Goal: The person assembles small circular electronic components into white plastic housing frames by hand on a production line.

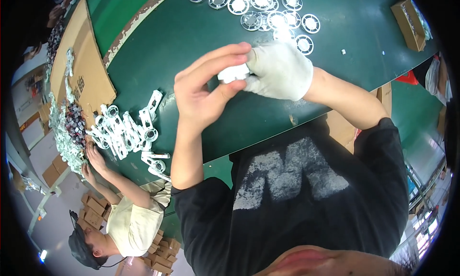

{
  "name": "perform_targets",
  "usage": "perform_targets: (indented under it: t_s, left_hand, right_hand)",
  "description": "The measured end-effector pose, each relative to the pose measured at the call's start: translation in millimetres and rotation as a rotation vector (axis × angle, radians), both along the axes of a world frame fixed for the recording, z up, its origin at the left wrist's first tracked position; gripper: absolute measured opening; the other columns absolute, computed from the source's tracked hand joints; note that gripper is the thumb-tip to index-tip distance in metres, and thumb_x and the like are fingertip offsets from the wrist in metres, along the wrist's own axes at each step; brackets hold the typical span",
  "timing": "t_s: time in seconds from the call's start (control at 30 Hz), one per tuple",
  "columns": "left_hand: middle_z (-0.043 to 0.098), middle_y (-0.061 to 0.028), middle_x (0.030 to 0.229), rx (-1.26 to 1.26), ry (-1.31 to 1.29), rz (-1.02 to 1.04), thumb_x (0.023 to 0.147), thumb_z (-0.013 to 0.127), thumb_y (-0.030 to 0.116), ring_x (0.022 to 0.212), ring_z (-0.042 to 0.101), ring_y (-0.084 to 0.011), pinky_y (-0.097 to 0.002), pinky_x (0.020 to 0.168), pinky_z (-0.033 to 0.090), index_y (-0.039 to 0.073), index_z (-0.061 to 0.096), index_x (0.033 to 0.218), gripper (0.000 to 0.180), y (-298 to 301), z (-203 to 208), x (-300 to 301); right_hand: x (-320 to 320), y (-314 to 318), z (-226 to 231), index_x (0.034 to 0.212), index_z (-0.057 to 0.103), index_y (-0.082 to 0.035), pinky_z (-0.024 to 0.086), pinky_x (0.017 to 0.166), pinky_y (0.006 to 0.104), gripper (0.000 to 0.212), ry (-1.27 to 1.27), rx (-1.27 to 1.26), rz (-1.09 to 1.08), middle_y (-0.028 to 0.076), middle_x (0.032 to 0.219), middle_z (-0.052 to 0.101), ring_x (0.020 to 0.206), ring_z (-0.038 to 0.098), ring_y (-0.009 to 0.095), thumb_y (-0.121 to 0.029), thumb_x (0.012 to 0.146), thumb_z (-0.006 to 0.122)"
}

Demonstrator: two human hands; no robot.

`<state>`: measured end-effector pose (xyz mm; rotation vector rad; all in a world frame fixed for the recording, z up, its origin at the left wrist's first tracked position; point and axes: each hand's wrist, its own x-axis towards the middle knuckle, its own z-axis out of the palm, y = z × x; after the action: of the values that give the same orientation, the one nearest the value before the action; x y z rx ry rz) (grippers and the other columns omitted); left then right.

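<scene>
Far to the left of both hands, a heap of pale pieces (pixel 64 144) is spread beside a cluster of dark small parts (pixel 75 122); these are reached by the hands (pixel 96 158) of a co-worker (pixel 134 223), by whom a pale shirt and a dark cap (pixel 84 245) are worn. Above that cluster, beyond the left hand's outer side, a brown cardboard sheet (pixel 88 58) is seen. Nearer to the left hand, left of its forearm, white jointed parts with round ends (pixel 127 132) are piled loosely on the dark green table (pixel 143 60).

The left hand (pixel 201 91), ungloved, is curled around a white part (pixel 234 74), which is grasped between thumb and fingers, above the table's near edge and between the two hands. By the right hand (pixel 282 70) a pale glove is worn; its fingertips are set against the right side of the same part, but whether it is gripped by them cannot be told, as they are partly hidden.

Beyond the hands, many round spoked pieces (pixel 238 5) are scattered, some overlapping, the closest just past the glove. Right of the glove, a small white piece (pixel 343 51) is left on the tabletop, and well apart, farther right, an open cardboard box (pixel 408 24) is placed.
</scene>
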<state>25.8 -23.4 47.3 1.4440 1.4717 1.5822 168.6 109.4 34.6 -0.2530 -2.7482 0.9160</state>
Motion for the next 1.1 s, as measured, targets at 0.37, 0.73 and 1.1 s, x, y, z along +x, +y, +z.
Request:
perform_targets:
  t_s: [0.37, 0.73, 1.1]
  left_hand:
    - [0.069, -0.0068, 0.100, -0.005, -1.099, 0.174, 0.103, 0.063, 0.026, 0.092, 0.068, -0.0152, -0.0227, 0.074, 0.055, 0.003, 0.066, 0.114, 0.027, -14, -15, -209]
    - [0.069, -0.0112, 0.097, -1.034, 1.007, 0.752, 0.084, 0.079, 0.038, 0.089, 0.067, -0.0311, -0.0441, 0.078, 0.053, 0.009, 0.073, 0.100, 0.034, -150, 38, -93]
    - [0.062, -0.0120, 0.118, -0.729, 1.010, 0.890, 0.078, 0.080, 0.008, 0.112, 0.058, -0.0360, -0.0477, 0.098, 0.042, 0.008, 0.062, 0.102, 0.030, -165, -3, -27]
  right_hand:
    - [-3, 7, 30, 0.132, 0.060, -0.003, 0.056, 0.091, 0.0352, 0.042, 0.244, -0.314, -0.171, 0.016, 0.111, 0.069, 0.102, 0.069, 0.027, -0.016, 0.093, 0.068]
    - [-1, 6, 17, 0.128, 0.062, -0.002, 0.055, 0.087, 0.0347, 0.037, 0.162, -0.301, -0.084, 0.014, 0.104, 0.068, 0.093, 0.069, 0.025, -0.010, 0.092, 0.068]
    - [-4, 6, 11, 0.123, 0.065, -0.004, 0.053, 0.092, 0.0391, 0.034, 0.139, -0.273, 0.101, 0.014, 0.106, 0.068, 0.101, 0.067, 0.030, -0.022, 0.094, 0.066]
